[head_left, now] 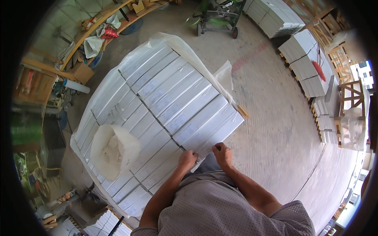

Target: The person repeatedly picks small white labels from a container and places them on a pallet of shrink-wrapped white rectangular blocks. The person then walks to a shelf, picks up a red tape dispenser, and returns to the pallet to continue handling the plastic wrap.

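Observation:
A broad stack of long white cartons (pixel 201 118) fills the middle in front of me, set in rows with thin dark gaps between them. My left hand (pixel 188 160) is closed at the near edge of the stack, its fingertips bent down. A short way to its right, my right hand (pixel 223 154) is pinched at the near corner of the closest carton. A narrow whitish strip (pixel 195 165) shows beside the left hand. What the fingers grip is too small to make out. Translucent plastic film (pixel 173 39) lies along the stack's far and left edges.
A roll of whitish film (pixel 114 151) rests on the cartons to the left. Stacked grey-white cartons (pixel 305 63) stand on pallets at the right, with a red object on one. A wheeled dark cart (pixel 218 19) is at the back. Cluttered wooden shelving (pixel 84 35) curves along the left.

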`<action>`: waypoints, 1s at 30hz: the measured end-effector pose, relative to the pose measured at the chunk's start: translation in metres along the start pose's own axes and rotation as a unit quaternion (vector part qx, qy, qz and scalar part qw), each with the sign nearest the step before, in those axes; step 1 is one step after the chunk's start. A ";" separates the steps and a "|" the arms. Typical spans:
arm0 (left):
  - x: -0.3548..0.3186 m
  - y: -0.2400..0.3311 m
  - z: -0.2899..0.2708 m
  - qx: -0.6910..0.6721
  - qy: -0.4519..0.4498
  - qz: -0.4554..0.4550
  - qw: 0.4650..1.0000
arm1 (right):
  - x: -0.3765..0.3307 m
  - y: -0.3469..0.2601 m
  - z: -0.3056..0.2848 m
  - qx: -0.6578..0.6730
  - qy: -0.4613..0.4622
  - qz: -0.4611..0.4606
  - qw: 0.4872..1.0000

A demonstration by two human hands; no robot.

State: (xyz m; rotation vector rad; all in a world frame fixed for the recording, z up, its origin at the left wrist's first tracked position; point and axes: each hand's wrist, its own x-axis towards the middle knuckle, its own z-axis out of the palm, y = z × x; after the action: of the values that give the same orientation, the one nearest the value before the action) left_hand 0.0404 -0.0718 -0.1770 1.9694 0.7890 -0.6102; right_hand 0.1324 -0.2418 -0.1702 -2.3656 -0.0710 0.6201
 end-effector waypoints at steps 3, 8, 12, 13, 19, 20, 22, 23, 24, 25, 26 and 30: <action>0.004 0.000 0.011 0.077 0.028 0.007 0.997 | -0.004 0.000 0.001 -0.025 0.023 -0.018 0.999; 0.005 0.002 0.015 0.090 0.043 -0.017 0.995 | -0.003 0.000 0.001 -0.021 0.032 -0.026 0.999; 0.002 0.003 0.017 0.090 0.075 -0.003 0.993 | -0.005 0.000 0.002 -0.034 0.043 -0.040 0.998; 0.002 0.001 0.017 0.089 0.079 0.002 0.993 | -0.005 0.000 0.001 -0.029 0.042 -0.040 0.998; -0.001 0.009 0.010 0.096 0.040 -0.026 0.994 | -0.005 0.005 0.004 -0.007 0.047 -0.047 0.998; -0.002 0.009 0.011 0.096 0.052 -0.021 0.994 | -0.005 0.006 0.005 -0.004 0.048 -0.048 0.998; -0.003 0.010 0.012 0.095 0.075 -0.010 0.993 | -0.004 0.008 0.007 -0.003 0.048 -0.044 0.998; -0.005 0.013 0.010 0.097 0.074 -0.010 0.993 | -0.004 0.008 0.007 -0.002 0.049 -0.043 0.998; -0.007 0.016 0.008 0.098 0.073 -0.010 0.992 | -0.004 0.007 0.006 0.005 0.046 -0.035 0.998; -0.008 0.019 0.006 0.100 0.072 -0.009 0.992 | -0.004 0.007 0.006 0.011 0.043 -0.028 0.999; -0.007 0.019 0.005 0.102 0.069 -0.009 0.992 | -0.004 0.006 0.005 0.016 0.040 -0.020 0.999; -0.008 0.023 0.002 0.098 0.057 -0.002 0.994 | -0.003 0.007 0.006 0.020 0.037 -0.013 0.999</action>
State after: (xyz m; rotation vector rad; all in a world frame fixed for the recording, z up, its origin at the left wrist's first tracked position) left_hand 0.0512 -0.0852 -0.1595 2.1989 0.8282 -0.6006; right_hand 0.1262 -0.2440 -0.1769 -2.3433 -0.0567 0.5163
